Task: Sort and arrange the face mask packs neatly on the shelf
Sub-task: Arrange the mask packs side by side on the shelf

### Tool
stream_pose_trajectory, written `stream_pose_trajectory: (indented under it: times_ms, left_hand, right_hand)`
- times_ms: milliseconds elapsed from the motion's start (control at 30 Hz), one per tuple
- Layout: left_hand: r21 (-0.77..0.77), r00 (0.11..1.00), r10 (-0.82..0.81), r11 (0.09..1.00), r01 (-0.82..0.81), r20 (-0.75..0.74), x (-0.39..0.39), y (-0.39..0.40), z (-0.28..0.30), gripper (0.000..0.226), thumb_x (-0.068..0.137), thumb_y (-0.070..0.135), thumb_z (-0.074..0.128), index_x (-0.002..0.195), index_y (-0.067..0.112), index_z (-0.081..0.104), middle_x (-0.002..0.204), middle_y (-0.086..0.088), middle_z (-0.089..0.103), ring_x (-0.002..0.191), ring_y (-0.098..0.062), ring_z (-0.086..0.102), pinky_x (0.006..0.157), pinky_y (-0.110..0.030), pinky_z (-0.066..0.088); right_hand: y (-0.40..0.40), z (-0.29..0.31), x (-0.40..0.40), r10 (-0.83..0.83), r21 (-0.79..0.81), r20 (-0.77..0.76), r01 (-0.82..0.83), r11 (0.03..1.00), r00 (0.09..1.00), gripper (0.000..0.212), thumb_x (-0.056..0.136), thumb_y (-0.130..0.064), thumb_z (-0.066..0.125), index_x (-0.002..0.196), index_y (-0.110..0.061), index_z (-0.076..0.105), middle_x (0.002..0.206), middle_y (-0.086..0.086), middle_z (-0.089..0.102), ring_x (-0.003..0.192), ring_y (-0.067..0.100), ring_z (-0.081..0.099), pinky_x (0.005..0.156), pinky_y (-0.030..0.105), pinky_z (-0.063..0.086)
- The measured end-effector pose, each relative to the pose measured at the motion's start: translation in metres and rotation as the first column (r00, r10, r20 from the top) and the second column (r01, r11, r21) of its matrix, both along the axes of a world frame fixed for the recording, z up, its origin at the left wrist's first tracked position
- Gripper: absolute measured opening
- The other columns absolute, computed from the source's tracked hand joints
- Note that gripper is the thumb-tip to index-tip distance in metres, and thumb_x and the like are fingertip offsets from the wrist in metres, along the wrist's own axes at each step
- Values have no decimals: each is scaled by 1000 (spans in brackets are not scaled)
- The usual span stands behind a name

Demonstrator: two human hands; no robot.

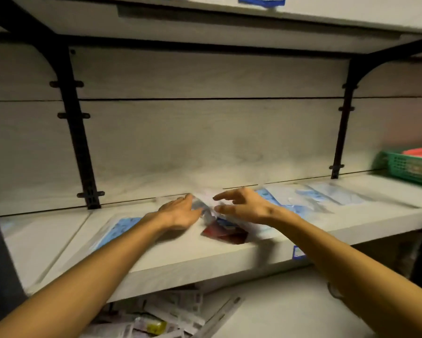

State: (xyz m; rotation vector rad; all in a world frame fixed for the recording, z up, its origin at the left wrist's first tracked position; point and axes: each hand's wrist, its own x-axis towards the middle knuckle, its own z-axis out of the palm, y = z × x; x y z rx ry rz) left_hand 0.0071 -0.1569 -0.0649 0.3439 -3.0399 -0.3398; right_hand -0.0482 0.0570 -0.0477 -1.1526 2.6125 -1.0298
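Face mask packs lie flat on the pale shelf (171,254). One clear pack with blue masks (117,230) lies at the left, partly under my left forearm. Several blue packs (312,198) are spread out to the right. A pack with a dark red label (225,234) lies in the middle, below both hands. My left hand (180,212) touches the crinkled clear plastic (201,207) of a middle pack with its fingertips. My right hand (241,203) hovers just above it, fingers spread and relaxed. The picture is blurred by motion.
A green basket (409,169) with red items stands at the shelf's far right. Black brackets (75,132) run up the back wall at left and right. Loose packets (161,318) lie on the lower shelf. Another shelf (229,23) hangs overhead.
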Motion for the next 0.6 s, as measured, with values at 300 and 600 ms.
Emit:
stream_pose_trajectory:
  times_ms: [300, 600]
  left_hand:
    - [232, 971, 125, 970, -76, -205, -45, 64, 9, 52, 101, 50, 34, 137, 12, 31, 130, -20, 60, 114, -39, 58, 89, -40, 47]
    - [-12, 958, 85, 996, -92, -275, -81, 100, 9, 93, 95, 57, 54, 160, 9, 7, 168, -20, -11, 155, -38, 6, 122, -47, 18]
  right_hand:
    - [100, -11, -92, -543, 127, -259, 585, 801, 799, 75, 82, -63, 65, 137, -13, 51, 131, 15, 60, 111, 33, 59, 90, 39, 51]
    - [119, -22, -132, -436, 41, -161, 448, 893, 885, 22, 85, -39, 68, 96, -19, 70, 78, 1, 67, 71, 19, 61, 55, 28, 41]
